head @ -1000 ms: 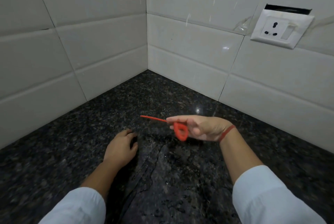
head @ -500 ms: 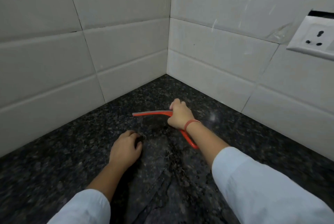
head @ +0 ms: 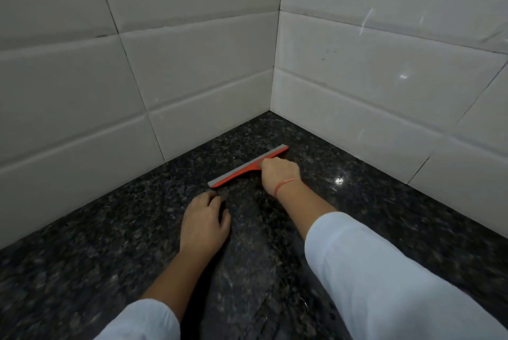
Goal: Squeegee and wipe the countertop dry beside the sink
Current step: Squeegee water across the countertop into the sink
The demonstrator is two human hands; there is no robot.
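Observation:
An orange squeegee point(head: 242, 168) with a grey rubber blade lies blade-down on the dark speckled granite countertop point(head: 115, 229), close to the tiled corner. My right hand point(head: 279, 173) is shut on its handle, which the hand hides; a red thread circles that wrist. My left hand point(head: 204, 223) rests palm-down on the countertop just in front of the blade's left end, fingers curled, holding nothing. A wet, shiny streak runs from the blade back toward me between my arms.
White tiled walls point(head: 192, 78) meet in a corner point(head: 272, 110) right behind the squeegee and bound the counter on the left and at the back. Bare granite stretches left and right of my arms.
My right hand carried the squeegee from mid-air down and forward to the counter near the corner, blade now on the surface. The view shifted right to left; the wall socket left the frame.

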